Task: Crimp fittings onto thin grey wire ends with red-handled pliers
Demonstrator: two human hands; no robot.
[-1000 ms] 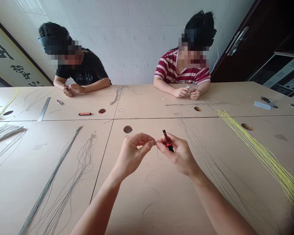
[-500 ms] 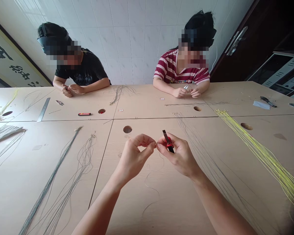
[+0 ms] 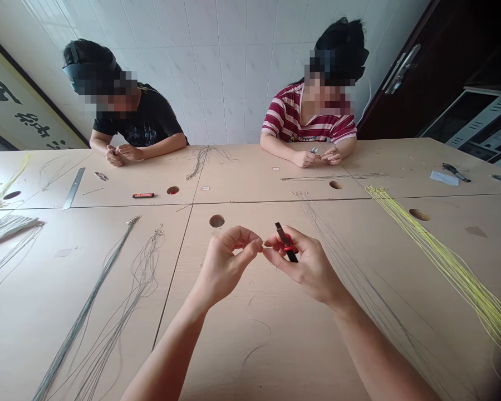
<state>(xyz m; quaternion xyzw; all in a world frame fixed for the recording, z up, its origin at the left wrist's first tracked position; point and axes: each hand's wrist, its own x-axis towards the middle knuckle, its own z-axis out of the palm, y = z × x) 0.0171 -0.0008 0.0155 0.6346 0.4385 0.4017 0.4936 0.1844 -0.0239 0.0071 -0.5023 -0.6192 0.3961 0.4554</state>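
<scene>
**Both hands pinch a wire end above the surface**

I see my left hand (image 3: 227, 263) with thumb and forefinger pressed together on the end of a thin wire (image 3: 254, 313). The rest of the wire trails down in loose curls onto the surface (image 3: 292, 356). My right hand (image 3: 308, 266) is closed around a small red-and-black tool (image 3: 286, 244), and its fingertips meet the left hand's at the wire end. Both hands are raised just above the surface, near a round hole (image 3: 216, 221).

Grey wires (image 3: 96, 301) lie to my left and yellow wires (image 3: 451, 262) to my right. Two people sit across from me, each with hands together on small work.
</scene>
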